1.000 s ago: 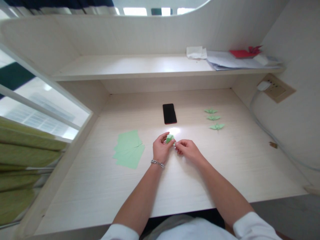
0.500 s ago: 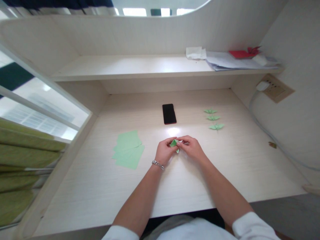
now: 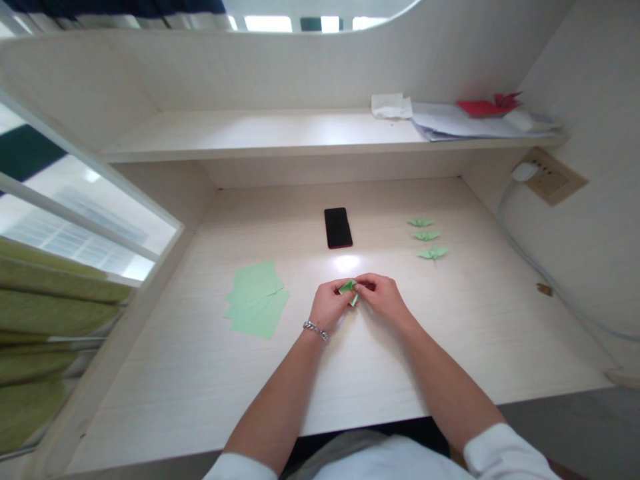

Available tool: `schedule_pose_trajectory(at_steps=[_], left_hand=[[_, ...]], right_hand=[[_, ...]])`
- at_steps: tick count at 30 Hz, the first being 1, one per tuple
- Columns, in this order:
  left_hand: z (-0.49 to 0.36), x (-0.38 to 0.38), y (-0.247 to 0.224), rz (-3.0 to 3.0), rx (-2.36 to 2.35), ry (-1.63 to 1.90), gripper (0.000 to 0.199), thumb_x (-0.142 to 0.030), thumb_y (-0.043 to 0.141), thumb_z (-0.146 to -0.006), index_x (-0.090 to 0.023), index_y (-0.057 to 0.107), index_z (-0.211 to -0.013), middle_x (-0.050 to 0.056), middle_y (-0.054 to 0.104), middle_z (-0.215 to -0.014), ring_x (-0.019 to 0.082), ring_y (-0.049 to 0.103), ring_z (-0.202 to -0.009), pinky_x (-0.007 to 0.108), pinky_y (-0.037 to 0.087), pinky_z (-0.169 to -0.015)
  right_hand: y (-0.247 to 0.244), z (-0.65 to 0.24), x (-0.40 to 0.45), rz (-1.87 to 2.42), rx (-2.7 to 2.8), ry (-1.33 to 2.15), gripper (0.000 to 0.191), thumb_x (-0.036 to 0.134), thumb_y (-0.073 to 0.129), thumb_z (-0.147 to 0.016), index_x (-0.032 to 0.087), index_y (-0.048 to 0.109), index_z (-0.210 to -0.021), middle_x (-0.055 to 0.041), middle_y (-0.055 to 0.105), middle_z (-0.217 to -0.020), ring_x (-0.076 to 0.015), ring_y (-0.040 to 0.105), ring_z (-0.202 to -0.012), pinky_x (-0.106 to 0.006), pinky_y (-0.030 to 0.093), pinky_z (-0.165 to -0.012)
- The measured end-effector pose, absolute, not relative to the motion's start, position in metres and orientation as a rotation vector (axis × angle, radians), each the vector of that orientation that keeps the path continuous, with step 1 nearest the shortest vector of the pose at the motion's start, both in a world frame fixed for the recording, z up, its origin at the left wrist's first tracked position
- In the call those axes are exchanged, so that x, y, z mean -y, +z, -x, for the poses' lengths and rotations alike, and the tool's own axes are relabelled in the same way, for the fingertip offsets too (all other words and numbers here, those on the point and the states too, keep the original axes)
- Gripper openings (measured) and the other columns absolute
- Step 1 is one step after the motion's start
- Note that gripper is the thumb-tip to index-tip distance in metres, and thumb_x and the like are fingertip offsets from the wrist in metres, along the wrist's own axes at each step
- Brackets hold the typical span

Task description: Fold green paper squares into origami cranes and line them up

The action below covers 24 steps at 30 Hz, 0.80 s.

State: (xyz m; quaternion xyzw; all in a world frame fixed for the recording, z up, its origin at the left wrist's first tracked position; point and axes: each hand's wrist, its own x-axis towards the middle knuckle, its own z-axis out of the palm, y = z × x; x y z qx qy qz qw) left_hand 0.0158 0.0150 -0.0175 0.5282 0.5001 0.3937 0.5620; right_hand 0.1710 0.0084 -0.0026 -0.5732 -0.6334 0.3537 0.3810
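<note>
A small piece of folded green paper [image 3: 347, 287] is pinched between my two hands above the desk. My left hand [image 3: 329, 306], with a silver chain bracelet at the wrist, grips it from the left. From the right, the thumb and fingers of my right hand [image 3: 381, 297] close on its edge. My fingers partly cover the folds. Three folded green paper cranes [image 3: 433, 253] sit in a column to the right. Several flat green paper sheets [image 3: 260, 300] lie overlapping on the left.
A black phone [image 3: 339, 228] lies beyond my hands on the pale desk [image 3: 200, 373]. White papers [image 3: 445, 123] and a red paper [image 3: 480, 108] rest on the shelf above. At the right wall, a cable [image 3: 530, 257] hangs from a socket [image 3: 553, 177].
The folded paper has tilted slightly between my fingers, and my right hand has shifted a little. The phone, cranes and sheets stay where they were.
</note>
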Motion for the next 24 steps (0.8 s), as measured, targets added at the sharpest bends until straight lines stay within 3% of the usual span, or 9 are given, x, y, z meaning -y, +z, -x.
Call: schedule_pose_trajectory(at_steps=[5, 12, 24], left_hand=[[-0.018, -0.016, -0.015, -1.195, -1.266, 0.964, 0.032, -0.019, 0.07, -0.066, -0.013, 0.073, -0.098, 0.008, 0.073, -0.084, 0.015, 0.063, -0.064, 0.025, 0.05, -0.056], [-0.021, -0.015, -0.01, -1.103, -1.187, 1.06, 0.043, -0.018, 0.071, -0.066, -0.013, 0.067, -0.109, 0.009, 0.072, -0.09, 0.014, 0.064, -0.067, 0.024, 0.053, -0.059], [-0.013, -0.016, -0.001, -0.875, -0.933, 1.026, 0.051, -0.033, 0.076, -0.068, -0.011, 0.067, -0.113, 0.013, 0.071, -0.096, 0.018, 0.066, -0.079, 0.032, 0.053, -0.072]], right_hand=[[-0.006, -0.169, -0.008, 1.494, 1.533, 0.93, 0.015, 0.028, 0.062, -0.078, 0.021, 0.073, -0.085, -0.0038, 0.074, -0.084, -0.0192, 0.068, -0.077, -0.031, 0.051, -0.075], [-0.015, -0.165, -0.012, 1.324, 1.123, 1.363, 0.029, 0.033, 0.067, -0.071, 0.015, 0.071, -0.093, -0.005, 0.072, -0.07, -0.0168, 0.064, -0.056, -0.029, 0.052, -0.057], [-0.007, -0.165, -0.012, 1.3, 0.957, 1.312, 0.036, 0.039, 0.074, -0.064, 0.014, 0.075, -0.089, -0.0081, 0.074, -0.078, -0.0184, 0.066, -0.063, -0.03, 0.054, -0.06]])
